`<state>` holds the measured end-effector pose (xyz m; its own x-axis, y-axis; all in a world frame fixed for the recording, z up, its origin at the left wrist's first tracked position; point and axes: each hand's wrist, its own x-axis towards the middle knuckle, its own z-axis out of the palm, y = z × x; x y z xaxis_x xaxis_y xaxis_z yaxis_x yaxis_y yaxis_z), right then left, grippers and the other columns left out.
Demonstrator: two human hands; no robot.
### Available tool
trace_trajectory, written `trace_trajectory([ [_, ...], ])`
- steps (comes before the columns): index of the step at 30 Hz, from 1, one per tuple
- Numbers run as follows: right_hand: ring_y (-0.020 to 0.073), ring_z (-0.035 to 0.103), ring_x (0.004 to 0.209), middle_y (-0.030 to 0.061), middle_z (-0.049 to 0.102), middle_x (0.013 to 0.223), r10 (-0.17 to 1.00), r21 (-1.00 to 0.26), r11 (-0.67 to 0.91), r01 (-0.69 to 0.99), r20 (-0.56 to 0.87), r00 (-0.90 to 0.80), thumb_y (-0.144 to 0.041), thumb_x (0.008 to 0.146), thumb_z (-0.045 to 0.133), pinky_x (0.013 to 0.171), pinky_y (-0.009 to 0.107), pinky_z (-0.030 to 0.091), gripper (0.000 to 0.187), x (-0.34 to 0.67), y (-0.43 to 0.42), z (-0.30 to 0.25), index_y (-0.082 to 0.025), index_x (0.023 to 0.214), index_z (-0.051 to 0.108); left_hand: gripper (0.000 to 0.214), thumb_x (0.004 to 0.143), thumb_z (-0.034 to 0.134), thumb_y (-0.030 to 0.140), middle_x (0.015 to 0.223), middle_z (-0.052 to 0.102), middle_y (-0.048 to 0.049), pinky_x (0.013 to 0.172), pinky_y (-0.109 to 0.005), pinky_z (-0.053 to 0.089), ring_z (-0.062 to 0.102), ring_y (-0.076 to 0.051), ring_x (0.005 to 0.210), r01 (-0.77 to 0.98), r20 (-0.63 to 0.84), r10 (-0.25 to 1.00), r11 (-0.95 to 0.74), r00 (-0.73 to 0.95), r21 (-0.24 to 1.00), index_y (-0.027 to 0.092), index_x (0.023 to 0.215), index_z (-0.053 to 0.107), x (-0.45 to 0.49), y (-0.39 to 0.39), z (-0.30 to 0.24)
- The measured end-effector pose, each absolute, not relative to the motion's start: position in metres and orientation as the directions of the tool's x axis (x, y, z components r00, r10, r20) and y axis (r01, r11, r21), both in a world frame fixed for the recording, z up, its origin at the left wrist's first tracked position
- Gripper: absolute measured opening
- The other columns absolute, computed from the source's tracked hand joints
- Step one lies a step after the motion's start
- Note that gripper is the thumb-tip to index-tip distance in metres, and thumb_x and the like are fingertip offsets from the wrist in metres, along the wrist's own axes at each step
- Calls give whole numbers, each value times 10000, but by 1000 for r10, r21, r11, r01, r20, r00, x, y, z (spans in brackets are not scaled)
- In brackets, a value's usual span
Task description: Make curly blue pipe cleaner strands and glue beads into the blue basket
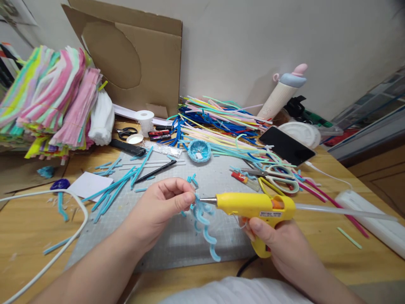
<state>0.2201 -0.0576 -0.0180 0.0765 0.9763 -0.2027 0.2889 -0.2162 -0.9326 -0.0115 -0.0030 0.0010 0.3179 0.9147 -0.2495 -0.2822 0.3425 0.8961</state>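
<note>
Pinched between the thumb and fingers of my left hand is a light blue pipe-cleaner piece, with curled strands hanging down. My right hand grips the handle of a yellow hot glue gun, its metal nozzle pointing left. The nozzle tip touches or nearly touches the blue piece by my left fingertips. A clear glue stick juts from the gun's back. Beyond my hands, a small blue fuzzy bowl shape rests on the grey cutting mat.
Cut blue pipe cleaners and a black pen lie left. Scissors, a phone and a white power strip sit right. Pipe-cleaner bundles stand at far left. A white cable loops near my left arm.
</note>
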Motion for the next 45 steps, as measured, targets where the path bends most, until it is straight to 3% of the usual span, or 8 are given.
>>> trace_trajectory([
  [15, 253, 688, 741, 75, 738, 798, 979, -947, -194, 255, -170, 111, -646, 668, 679, 688, 348, 583, 456, 222, -60, -27, -230, 852, 710, 253, 611, 844, 342, 700, 622, 22, 578, -197, 363, 480, -81, 604, -307, -238, 924, 330, 301, 893, 160, 644, 671, -13, -2, 1],
  [22, 229, 672, 691, 59, 713, 713, 987, -938, -151, 311, -160, -2, -623, 742, 622, 633, 317, 566, 408, 225, -61, -26, -230, 668, 699, 263, 602, 848, 349, 682, 621, 26, 569, -189, 365, 476, -75, 590, -306, -240, 925, 329, 295, 893, 160, 637, 668, -13, -2, 1],
  [32, 254, 709, 778, 69, 760, 800, 987, -927, -113, 358, -145, -63, -598, 782, 586, 689, 335, 592, 379, 224, -59, -23, -259, 711, 741, 230, 617, 839, 333, 696, 639, 19, 588, -181, 387, 502, -84, 625, -276, -211, 939, 286, 272, 918, 169, 642, 679, -13, -3, 0],
  [40, 289, 722, 826, 58, 776, 829, 967, -872, -239, 427, -175, 184, -568, 692, 686, 719, 370, 605, 322, 215, -69, -13, -261, 775, 736, 139, 687, 789, 260, 685, 643, 20, 617, -193, 414, 537, -98, 648, -202, -152, 956, 206, 251, 957, 180, 656, 679, -13, -4, 2],
  [45, 251, 698, 782, 22, 743, 784, 990, -870, -113, 480, -56, 132, -461, 702, 711, 669, 308, 593, 205, 218, -77, -8, -284, 804, 711, 139, 680, 788, 256, 689, 643, 15, 621, -200, 425, 542, -106, 655, -187, -167, 965, 206, 202, 961, 179, 658, 674, -12, -4, 2],
])
